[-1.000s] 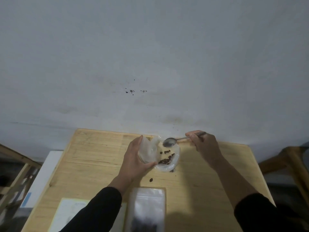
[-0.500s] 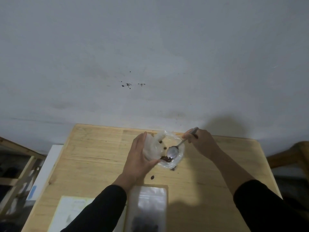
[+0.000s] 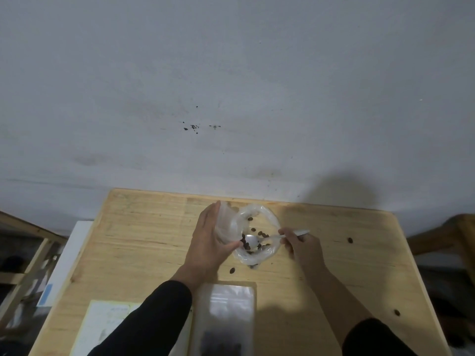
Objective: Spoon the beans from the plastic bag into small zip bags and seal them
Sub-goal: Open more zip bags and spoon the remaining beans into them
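Observation:
A clear plastic bag with several dark beans inside lies open on the wooden table. My left hand grips the bag's left edge and holds its mouth open. My right hand pinches the handle of a metal spoon, whose bowl is down inside the bag among the beans. A small zip bag lies flat near the table's front edge, between my forearms, with dark beans at its lower end.
Loose beans lie on the table: one below the bag, one at the right, one near the front right. A printed sheet lies at the front left. Wooden furniture stands at both sides, a grey wall behind.
The spoon has come from above the bag's rim down into the bag, and my right hand has dropped lower and nearer. My left hand keeps its hold on the bag.

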